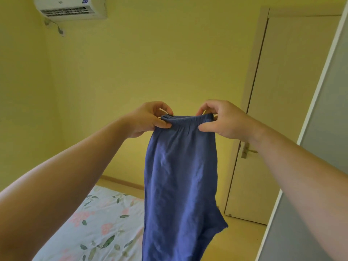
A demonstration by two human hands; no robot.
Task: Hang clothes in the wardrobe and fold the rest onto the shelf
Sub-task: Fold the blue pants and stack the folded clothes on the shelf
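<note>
A pair of blue trousers point(180, 176) with an elastic waistband hangs in the air in front of me, its lower part running out of the bottom of the view. My left hand point(148, 119) pinches the left end of the waistband between thumb and fingers. My right hand point(222, 119) pinches the right end the same way. Both arms are stretched forward at about chest height. No wardrobe shelf or hanger is in view.
A bed with a floral sheet point(98, 223) lies below at the left. A closed cream door point(263, 110) with a metal handle point(246, 150) stands at the right. A grey panel with a white edge point(323, 129) fills the far right. An air conditioner point(71, 8) hangs high at the left.
</note>
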